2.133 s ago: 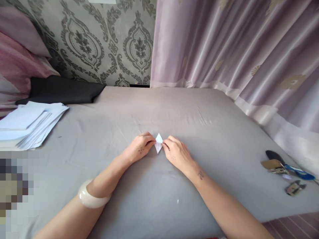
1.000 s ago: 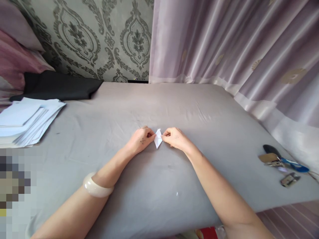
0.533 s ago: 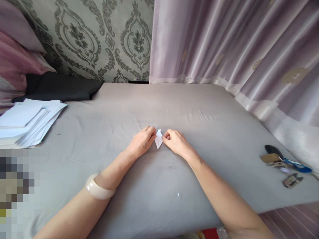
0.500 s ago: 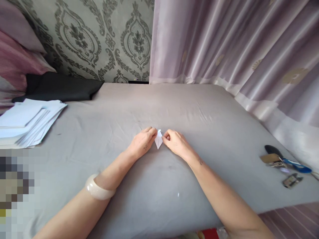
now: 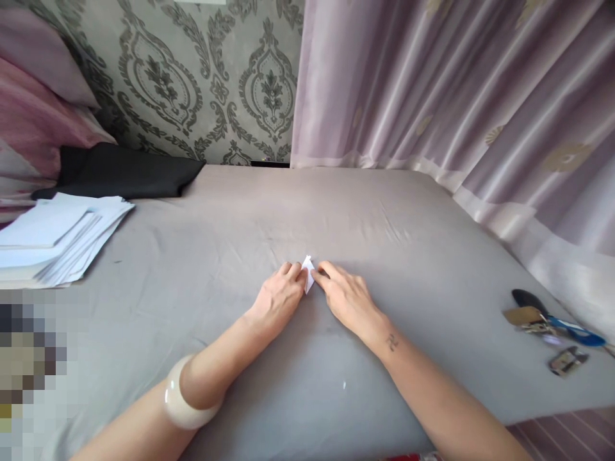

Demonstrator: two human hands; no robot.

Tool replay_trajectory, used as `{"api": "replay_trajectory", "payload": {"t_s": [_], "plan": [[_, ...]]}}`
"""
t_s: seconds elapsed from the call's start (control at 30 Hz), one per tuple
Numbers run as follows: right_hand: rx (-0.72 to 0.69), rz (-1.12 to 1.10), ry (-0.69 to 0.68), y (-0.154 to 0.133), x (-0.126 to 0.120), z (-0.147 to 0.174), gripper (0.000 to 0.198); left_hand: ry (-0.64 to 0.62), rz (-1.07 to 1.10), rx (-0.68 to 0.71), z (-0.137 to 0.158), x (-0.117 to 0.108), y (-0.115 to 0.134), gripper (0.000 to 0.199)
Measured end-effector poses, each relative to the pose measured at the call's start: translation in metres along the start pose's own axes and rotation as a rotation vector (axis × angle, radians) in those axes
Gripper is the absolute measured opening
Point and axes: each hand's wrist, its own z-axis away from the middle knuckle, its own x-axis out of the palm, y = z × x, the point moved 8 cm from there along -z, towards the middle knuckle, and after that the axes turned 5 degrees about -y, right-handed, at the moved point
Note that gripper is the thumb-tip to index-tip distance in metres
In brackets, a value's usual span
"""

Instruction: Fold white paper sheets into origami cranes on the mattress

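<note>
A small piece of folded white paper (image 5: 309,275), pointed at its top and bottom, stands between my hands over the grey cloth. My left hand (image 5: 281,294) has its fingers closed on the paper's left edge; a pale bangle (image 5: 185,400) circles that forearm. From the other side, the thumb and forefinger of my right hand (image 5: 348,298) close on the right edge. The fingertips partly cover the paper, so its inner folds are hidden.
A grey cloth-covered surface (image 5: 230,230) spreads beneath. Stacked white paper (image 5: 62,237) and black fabric (image 5: 129,169) lie at left. Blue-handled scissors (image 5: 576,331), keys (image 5: 535,325) and a small metal object (image 5: 567,362) lie at right. Curtains (image 5: 408,83) border the back right.
The folded paper has turned and looks narrower, with its tip pointing up. My right hand has flattened and rotated, its fingers now against the paper's edge. The view has tilted slightly.
</note>
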Motion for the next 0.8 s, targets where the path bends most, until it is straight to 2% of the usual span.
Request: {"api": "replay_trajectory", "payload": {"t_s": [0.33,0.47,0.53,0.6,0.7,0.8], "plan": [[0.025,0.002,-0.063,0.004,0.005,0.004,0.043,0.016,0.085,-0.051,0.012,-0.005,-0.019,0.049],[0.052,-0.018,-0.077,0.008,0.004,0.005,0.045,0.083,0.189,-0.059,0.011,-0.007,-0.026,0.051],[0.068,-0.029,-0.074,0.011,0.001,0.005,0.045,0.146,0.342,-0.080,0.010,-0.007,-0.037,0.049],[0.076,-0.070,-0.051,0.014,-0.003,0.004,0.043,0.221,0.603,-0.134,0.008,-0.005,-0.057,0.044],[0.122,-0.248,0.053,0.027,-0.006,-0.003,0.038,0.246,1.020,-0.405,0.010,0.014,-0.093,0.037],[0.227,-0.505,0.179,0.050,-0.003,-0.008,0.032,0.274,1.105,-0.442,0.010,0.016,-0.103,0.039]]}}
